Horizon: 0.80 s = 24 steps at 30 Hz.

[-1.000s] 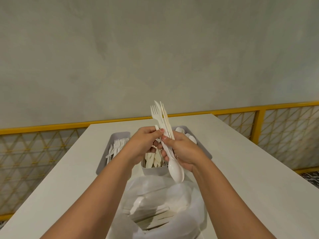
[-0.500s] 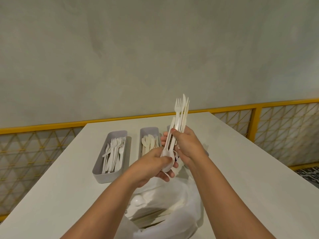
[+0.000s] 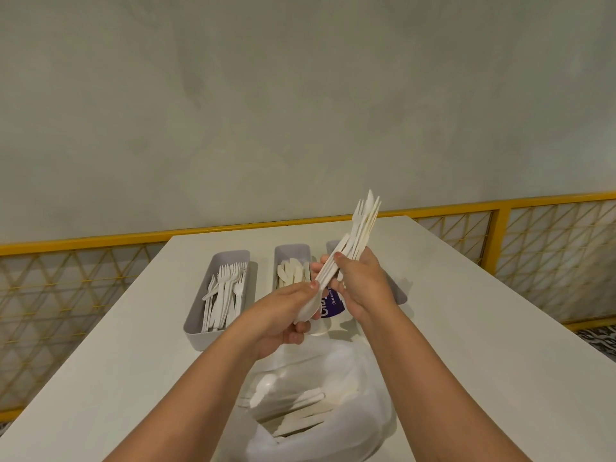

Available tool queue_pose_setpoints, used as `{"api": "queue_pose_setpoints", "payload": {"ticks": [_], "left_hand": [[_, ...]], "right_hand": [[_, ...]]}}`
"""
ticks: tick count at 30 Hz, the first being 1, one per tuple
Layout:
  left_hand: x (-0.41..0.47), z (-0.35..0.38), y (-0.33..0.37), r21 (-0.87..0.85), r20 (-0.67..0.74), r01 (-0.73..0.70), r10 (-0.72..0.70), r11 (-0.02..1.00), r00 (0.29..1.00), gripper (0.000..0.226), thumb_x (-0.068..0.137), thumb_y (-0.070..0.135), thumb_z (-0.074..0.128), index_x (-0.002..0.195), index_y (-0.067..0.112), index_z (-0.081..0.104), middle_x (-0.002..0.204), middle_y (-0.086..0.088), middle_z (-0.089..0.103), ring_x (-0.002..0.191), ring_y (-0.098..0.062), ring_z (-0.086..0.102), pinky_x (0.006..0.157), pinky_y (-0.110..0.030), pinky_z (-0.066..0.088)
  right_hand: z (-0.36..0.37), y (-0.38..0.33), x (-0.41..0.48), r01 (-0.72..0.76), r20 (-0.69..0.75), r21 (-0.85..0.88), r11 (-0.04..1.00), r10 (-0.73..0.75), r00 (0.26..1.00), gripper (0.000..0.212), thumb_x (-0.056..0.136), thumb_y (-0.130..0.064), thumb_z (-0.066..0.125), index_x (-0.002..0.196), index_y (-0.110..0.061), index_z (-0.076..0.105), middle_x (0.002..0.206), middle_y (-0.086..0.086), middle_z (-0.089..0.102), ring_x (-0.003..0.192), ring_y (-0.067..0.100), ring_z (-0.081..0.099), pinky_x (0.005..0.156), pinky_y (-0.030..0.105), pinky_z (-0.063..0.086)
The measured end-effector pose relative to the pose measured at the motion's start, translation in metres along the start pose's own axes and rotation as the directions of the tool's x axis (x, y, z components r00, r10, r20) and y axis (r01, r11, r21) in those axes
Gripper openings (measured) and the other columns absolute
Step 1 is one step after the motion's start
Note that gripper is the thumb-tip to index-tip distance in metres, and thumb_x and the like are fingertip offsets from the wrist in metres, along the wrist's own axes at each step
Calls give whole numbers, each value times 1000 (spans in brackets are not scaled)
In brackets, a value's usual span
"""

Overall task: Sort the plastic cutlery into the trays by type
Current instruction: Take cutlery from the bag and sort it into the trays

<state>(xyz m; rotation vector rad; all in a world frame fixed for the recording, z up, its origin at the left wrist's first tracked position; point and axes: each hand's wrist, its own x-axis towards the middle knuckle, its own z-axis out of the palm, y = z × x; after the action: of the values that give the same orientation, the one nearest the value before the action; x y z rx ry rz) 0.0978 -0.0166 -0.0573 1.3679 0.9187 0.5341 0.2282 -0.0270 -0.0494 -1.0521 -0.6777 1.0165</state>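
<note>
Right hand (image 3: 361, 288) clamps a mixed bundle (image 3: 365, 221) of white cutlery at the handles, fingers curled round it. Fork tines and a knife tip fan out above, tilted up and to the right. Left hand (image 3: 283, 318) pinches the spoon (image 3: 308, 310) at its bowl end, thumb on top, w/ the spoon's handle lying in among the bundle at the right hand's fingertips. Both hands are raised over the table (image 3: 466, 328), in front of the trays.

Tray layout:
- fork tray (image 3: 200, 331), left: loaded w/ forks.
- knife tray (image 3: 291, 249), centre: loaded w/ knives.
- third tray (image 3: 398, 293), right: mostly hidden behind the right hand, contents not visible, prob. spoons.

Plastic bag (image 3: 373, 395), nearest the person, holds more unsorted pcs.

Step in hand (est.): separating the spoon from the bundle.

Risks:
- Spoon handle snags adjacent pcs and drags a fork or knife out, which drops to the table or into a wrong tray.
- Right-hand clamp slackens during the pull, so the bundle spills.
- Smooth bowl gives poor purchase, so the spoon slips from the pinch.
- All pcs are near-identical in colour, so type can be misread, esp. edge-on.
</note>
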Motion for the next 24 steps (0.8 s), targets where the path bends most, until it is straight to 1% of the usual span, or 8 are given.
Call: {"api": "queue_pose_setpoints", "payload": {"ticks": [4,7,11,13,16,18,21,24], "left_hand": [[1,1,-3,182,-36,-120,129,976,991,24,98,20,44,120,22,54,82,-4,54,53,-9,36,44,-17,32],[3,0,-5,457,-99,-196,269,867,958,25,99,20,43,122,22,50,86,1,56,62,-8,42,52,-18,35],[2,-9,-9,683,-63,-139,247,717,967,27,99,27,41,123,18,49,111,-9,61,97,-27,58,77,-34,45],[2,-9,-10,752,-75,-104,241,651,968,30,98,32,43,126,20,46,115,-7,62,103,-27,59,85,-39,48],[2,-11,-13,896,-126,-45,351,442,928,35,94,36,50,126,23,43,111,-3,63,94,-22,61,77,-35,51],[3,-13,-15,955,-95,-38,426,295,900,31,94,30,49,122,20,40,108,-4,61,89,-23,60,67,-33,48],[4,-16,-18,974,-34,-72,452,216,891,27,96,20,40,123,17,37,99,-4,53,78,-25,56,59,-31,39],[5,-21,-19,979,-15,-80,458,188,889,24,98,19,33,122,16,36,91,0,41,74,-24,50,60,-33,40]], "right_hand": [[-1,0,2,-33,-56,-13,999,32,998,39,97,-6,47,135,-13,43,96,11,66,66,14,69,49,26,57],[-3,-1,5,-34,-61,31,999,36,997,39,97,-6,46,135,-14,42,117,16,61,69,17,70,52,30,58],[-6,1,6,-50,-42,21,999,51,998,35,96,-4,47,131,-11,47,120,22,59,71,21,69,54,31,59],[-5,2,4,-62,-32,10,998,62,998,38,97,-3,45,134,-12,43,116,23,59,68,21,69,51,30,59],[-2,1,0,-89,-13,28,996,89,996,43,98,-1,42,139,-14,37,119,20,55,67,23,67,51,32,59],[-2,0,0,-101,-9,28,994,102,995,44,98,-2,43,139,-14,36,123,18,53,72,25,68,53,33,59],[-3,0,1,-114,-15,10,993,115,993,41,98,-4,44,138,-13,40,125,20,56,88,29,66,59,36,59],[-7,-1,3,-147,9,-12,989,147,989,41,98,-6,45,138,-11,40,122,23,59,82,28,68,60,36,60]]}}
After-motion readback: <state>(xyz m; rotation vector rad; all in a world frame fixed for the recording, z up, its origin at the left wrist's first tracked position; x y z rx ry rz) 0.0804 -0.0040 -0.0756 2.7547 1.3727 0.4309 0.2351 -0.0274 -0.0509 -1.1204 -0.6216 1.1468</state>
